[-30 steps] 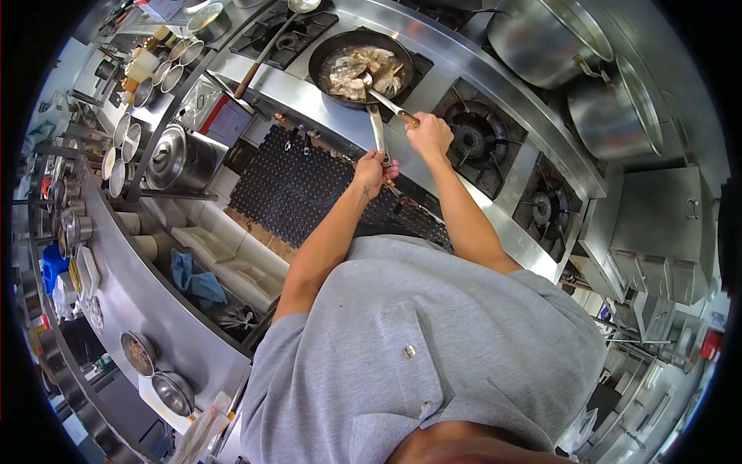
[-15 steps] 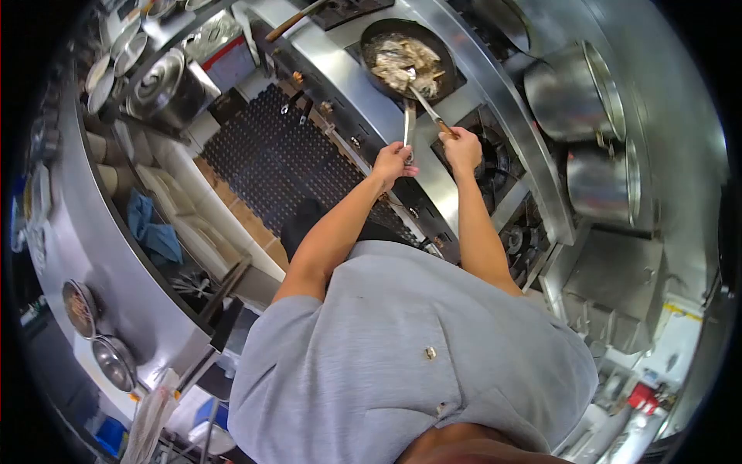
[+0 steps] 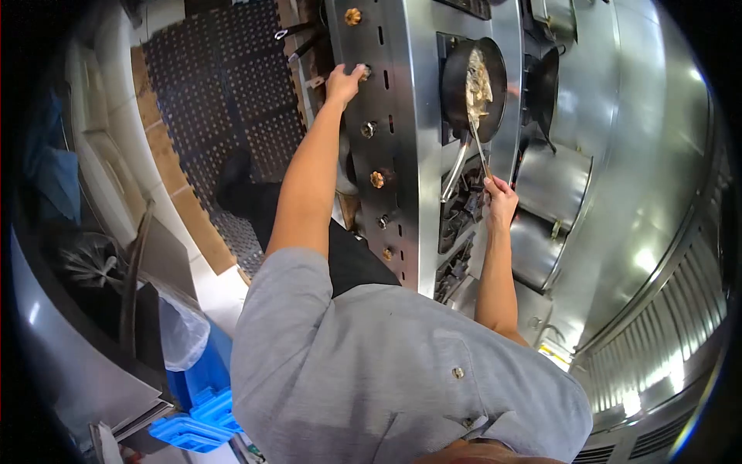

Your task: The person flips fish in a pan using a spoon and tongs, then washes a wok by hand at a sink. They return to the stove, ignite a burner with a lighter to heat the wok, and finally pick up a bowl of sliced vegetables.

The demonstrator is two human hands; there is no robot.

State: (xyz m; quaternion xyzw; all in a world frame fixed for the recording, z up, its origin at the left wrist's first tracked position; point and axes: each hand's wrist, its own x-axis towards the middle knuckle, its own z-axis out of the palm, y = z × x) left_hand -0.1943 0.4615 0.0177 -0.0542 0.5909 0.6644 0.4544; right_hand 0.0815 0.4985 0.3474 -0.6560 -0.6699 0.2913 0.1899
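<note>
My left hand [image 3: 345, 83] is closed round a stove control knob [image 3: 365, 72] on the steel front panel. My right hand [image 3: 501, 198] grips the wooden-ended handle of a metal utensil [image 3: 479, 147], whose far end lies in the pan. The dark frying pan [image 3: 497, 91] rests on a burner, its metal handle [image 3: 456, 170] pointing toward me with no hand on it. Pale, browned pieces of food [image 3: 478, 87] lie along the middle of the pan.
More knobs [image 3: 376, 179] line the stove's front panel. Right of the pan stand a dark wok [image 3: 544, 89] and two steel pots [image 3: 553, 182]. A perforated black mat [image 3: 224, 77] covers the floor at left. A blue bin [image 3: 205, 371] is at lower left.
My left hand has let go of the pan handle and moved left onto a knob. My right hand still holds the utensil. The view has turned, and the food now lies in a narrower strip.
</note>
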